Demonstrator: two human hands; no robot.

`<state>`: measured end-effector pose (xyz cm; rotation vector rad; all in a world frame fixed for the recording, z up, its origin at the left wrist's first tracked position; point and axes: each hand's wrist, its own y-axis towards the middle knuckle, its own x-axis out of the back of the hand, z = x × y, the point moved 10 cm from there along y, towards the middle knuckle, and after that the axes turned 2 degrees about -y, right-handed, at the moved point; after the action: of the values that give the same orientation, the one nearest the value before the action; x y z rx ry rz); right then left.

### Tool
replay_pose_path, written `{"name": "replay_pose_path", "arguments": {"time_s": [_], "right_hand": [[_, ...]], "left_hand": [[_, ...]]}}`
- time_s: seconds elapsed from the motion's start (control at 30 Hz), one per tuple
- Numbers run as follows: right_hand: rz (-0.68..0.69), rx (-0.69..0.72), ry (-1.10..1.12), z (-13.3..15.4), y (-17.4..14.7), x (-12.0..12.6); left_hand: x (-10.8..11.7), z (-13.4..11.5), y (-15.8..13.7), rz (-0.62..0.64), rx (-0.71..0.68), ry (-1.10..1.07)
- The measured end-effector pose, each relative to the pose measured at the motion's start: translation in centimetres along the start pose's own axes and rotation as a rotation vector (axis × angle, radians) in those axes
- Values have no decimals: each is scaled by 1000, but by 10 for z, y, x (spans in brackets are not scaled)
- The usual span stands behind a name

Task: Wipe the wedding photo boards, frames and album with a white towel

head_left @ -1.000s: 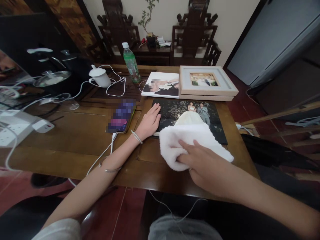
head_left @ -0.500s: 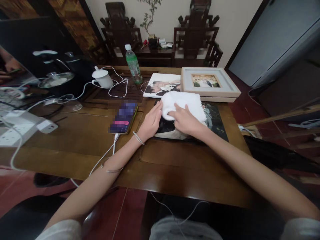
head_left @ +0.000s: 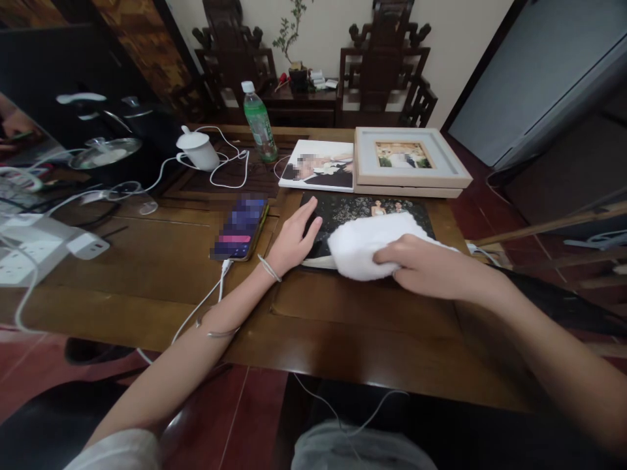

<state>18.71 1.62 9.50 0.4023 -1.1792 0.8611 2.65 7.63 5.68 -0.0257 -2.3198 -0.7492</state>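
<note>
A dark photo panel (head_left: 337, 212) showing two figures lies flat on the wooden table. My right hand (head_left: 426, 264) grips a folded white towel (head_left: 375, 245), which covers the front right part of the panel. At the panel's left edge rests my left hand (head_left: 294, 238), fingers stretched and thumb apart, holding nothing. The towel hides much of the picture's lower half.
Behind the panel are a white-edged photo print (head_left: 321, 163) and stacked framed pictures (head_left: 445, 166). A phone (head_left: 240, 228) on a charging cable lies left of my left hand. Farther back stand a green bottle (head_left: 259, 124), a lidded white cup (head_left: 198, 150) and a power strip (head_left: 29, 251).
My right hand has drawn the towel toward me and to the right, uncovering the panel's upper part. My left hand stays at the panel's left edge.
</note>
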Motion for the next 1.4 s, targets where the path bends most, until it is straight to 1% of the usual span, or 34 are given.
{"name": "replay_pose_path", "arguments": {"time_s": [0.1,0.2,0.33,0.43,0.53,0.6,0.67,0.73,0.83,0.93,1.0,1.07,1.13,1.2,1.33,1.4], "right_hand": [[-61,-127,-57,-29,15,10],[-195,-211,-106,-42,44,19],[-341,-201,-56,-35,94,28],[-394,-143,36,-24,127,37],[-392,-133,66,-20,145,42],[-392,-144,78,-23,143,46],[-387,-161,107,-32,131,51],[-355,-221,134,-49,109,54],[-297,-356,136,-85,63,58],[-307,-435,125,-117,17,65],[-329,-444,116,-133,-7,67],[-357,-416,108,-139,-24,65],[-392,-385,92,-136,-39,58],[-402,-362,70,-124,-53,44],[-332,-295,47,-75,-82,7],[-280,-310,19,-52,-96,-10]], "left_hand": [[-11,4,-1,89,18,49],[-18,11,-2,146,51,82],[-20,11,-2,163,30,107],[-19,8,-1,159,8,133],[-18,7,0,154,-1,162],[-18,6,-1,155,0,167],[-18,7,-1,157,9,165],[-19,9,-2,165,28,153],[-19,11,-4,175,53,135],[-19,11,-4,176,49,129],[-19,11,-4,172,44,123],[-19,12,-4,165,45,117],[-18,13,-3,158,47,113],[-18,13,-3,158,42,111],[-18,11,-2,162,17,116],[-17,9,-2,157,5,117]]}}
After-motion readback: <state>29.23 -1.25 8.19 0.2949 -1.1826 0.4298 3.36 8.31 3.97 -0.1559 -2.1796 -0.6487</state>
